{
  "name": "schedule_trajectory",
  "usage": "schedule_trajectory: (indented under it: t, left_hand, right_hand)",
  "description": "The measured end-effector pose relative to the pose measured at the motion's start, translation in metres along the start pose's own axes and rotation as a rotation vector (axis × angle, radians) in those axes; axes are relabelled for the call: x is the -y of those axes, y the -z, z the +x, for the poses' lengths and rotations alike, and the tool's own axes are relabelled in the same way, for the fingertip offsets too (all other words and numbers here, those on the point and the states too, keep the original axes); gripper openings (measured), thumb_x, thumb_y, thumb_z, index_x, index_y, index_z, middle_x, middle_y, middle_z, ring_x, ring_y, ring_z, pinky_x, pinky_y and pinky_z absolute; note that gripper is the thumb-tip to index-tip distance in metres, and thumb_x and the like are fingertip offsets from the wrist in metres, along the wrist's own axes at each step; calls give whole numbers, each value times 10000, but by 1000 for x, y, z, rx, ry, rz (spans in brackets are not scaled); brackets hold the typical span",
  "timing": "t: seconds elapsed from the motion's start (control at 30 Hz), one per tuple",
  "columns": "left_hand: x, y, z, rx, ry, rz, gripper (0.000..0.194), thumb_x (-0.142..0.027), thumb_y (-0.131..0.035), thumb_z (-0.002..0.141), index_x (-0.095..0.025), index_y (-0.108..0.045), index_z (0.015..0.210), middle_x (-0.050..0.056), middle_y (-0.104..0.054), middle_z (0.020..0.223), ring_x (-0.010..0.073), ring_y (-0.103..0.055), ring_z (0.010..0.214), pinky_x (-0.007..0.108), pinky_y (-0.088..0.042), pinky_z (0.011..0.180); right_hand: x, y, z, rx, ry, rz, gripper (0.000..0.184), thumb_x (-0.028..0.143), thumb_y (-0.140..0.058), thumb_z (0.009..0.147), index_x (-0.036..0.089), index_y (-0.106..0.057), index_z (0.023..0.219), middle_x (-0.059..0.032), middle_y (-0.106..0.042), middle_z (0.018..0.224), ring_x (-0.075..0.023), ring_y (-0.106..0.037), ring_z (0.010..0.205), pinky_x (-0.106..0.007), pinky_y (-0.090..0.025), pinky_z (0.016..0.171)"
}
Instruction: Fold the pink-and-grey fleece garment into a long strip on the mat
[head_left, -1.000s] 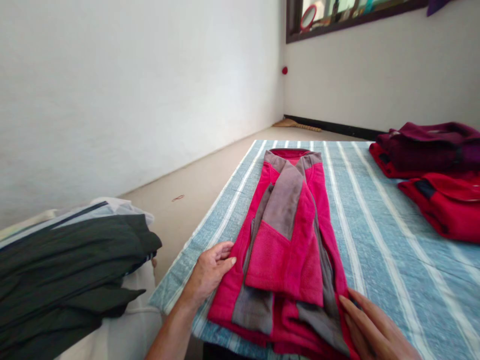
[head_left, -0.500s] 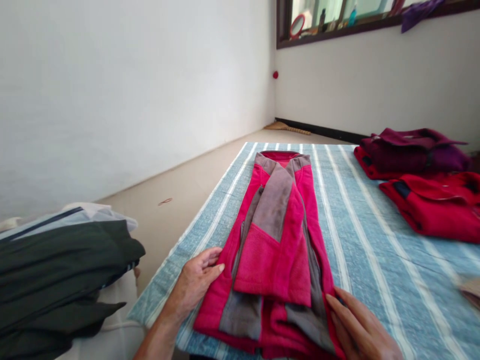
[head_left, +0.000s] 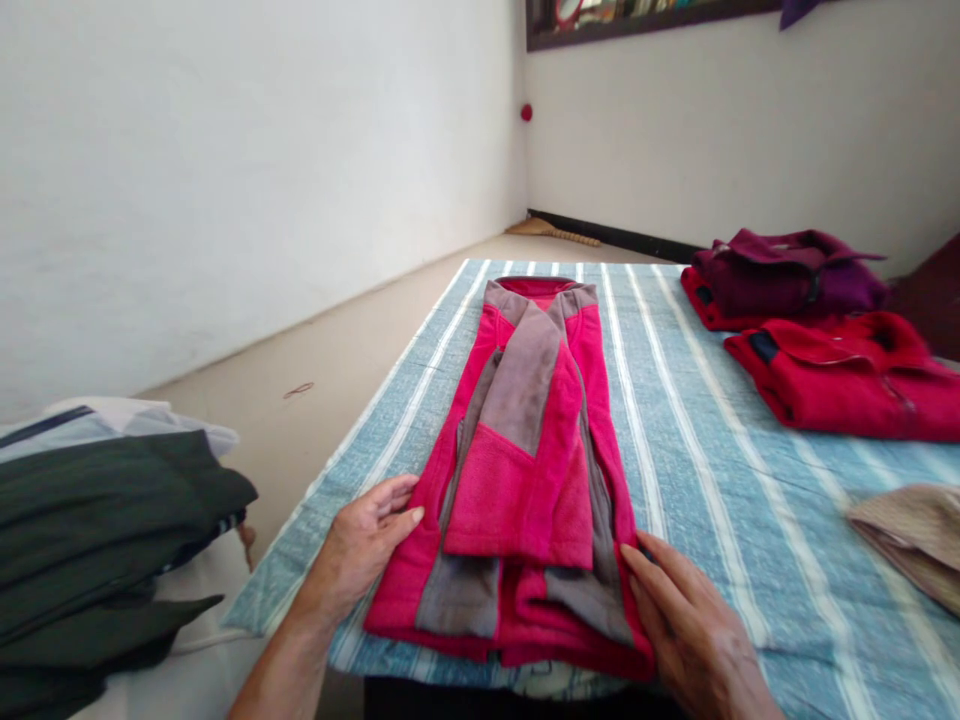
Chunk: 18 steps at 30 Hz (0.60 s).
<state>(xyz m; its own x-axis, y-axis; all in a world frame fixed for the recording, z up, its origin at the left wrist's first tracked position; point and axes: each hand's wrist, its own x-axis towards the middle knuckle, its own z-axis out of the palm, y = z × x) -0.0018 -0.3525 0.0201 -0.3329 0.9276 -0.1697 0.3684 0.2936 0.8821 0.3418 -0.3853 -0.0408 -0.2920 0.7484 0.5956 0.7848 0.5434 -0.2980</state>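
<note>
The left hand's fingers were spread open and released, their tips touching the near left edge of the folded pink-and-grey fleece jacket, while the right hand's fingers lay open against its right edge, the jacket between them on a striped blue cloth.

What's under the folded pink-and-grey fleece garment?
The folded pink-and-grey fleece garment lies on a blue-and-white striped cloth, visible all around it. The part directly beneath is covered, so anything else there cannot be seen.
</note>
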Motion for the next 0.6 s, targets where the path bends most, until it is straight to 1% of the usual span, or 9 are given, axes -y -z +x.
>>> schedule_trajectory:
  t: [0.1, 0.17, 0.27, 0.43, 0.6]
  left_hand:
    - [0, 0, -1, 17, 9, -1, 562, -502, -754, 580, -176, -685, 1033, 109, -713, 1106, 312, -660, 1039, 449, -513, 952]
    - [1, 0, -2, 19, 20, -8, 581, -500, -746, 587, -161, -674, 1054, 115, -699, 1141, 310, -653, 1055, 450, -509, 958]
    - [1, 0, -5, 4, 27, -8, 566, -477, -743, 591, -159, -673, 1055, 115, -701, 1134, 307, -640, 1081, 438, -501, 972]
    - [0, -1, -12, 24, 37, -60, 545, -387, -729, 615, -131, -652, 1090, 140, -678, 1175, 310, -643, 1074, 451, -498, 966]
    - [3, -1, -16, 20, 61, -110, 537, -331, -729, 596, -115, -645, 1080, 161, -676, 1165, 315, -644, 1070, 460, -495, 960]
  right_hand:
    - [0, 1, 1, -16, 4, -4, 292, 270, -424, 970, 164, -676, 1074, -127, -674, 1107, -208, -678, 950, -297, -587, 775]
    - [1, 1, 1, -3, 3, -4, 284, 257, -434, 964, 158, -669, 1089, -131, -669, 1116, -214, -674, 968, -304, -586, 787]
    - [0, 3, -1, 19, 13, -12, 293, 277, -433, 966, 151, -651, 1116, -137, -661, 1130, -217, -673, 978, -313, -590, 792]
    - [-5, 5, -2, 22, 109, -46, 335, 345, -393, 983, 156, -640, 1108, -134, -676, 1093, -204, -696, 918, -280, -600, 737]
    - [-14, 5, -3, 49, 170, -38, 368, 391, -378, 988, 169, -651, 1094, -116, -698, 1056, -190, -712, 866, -236, -596, 713]
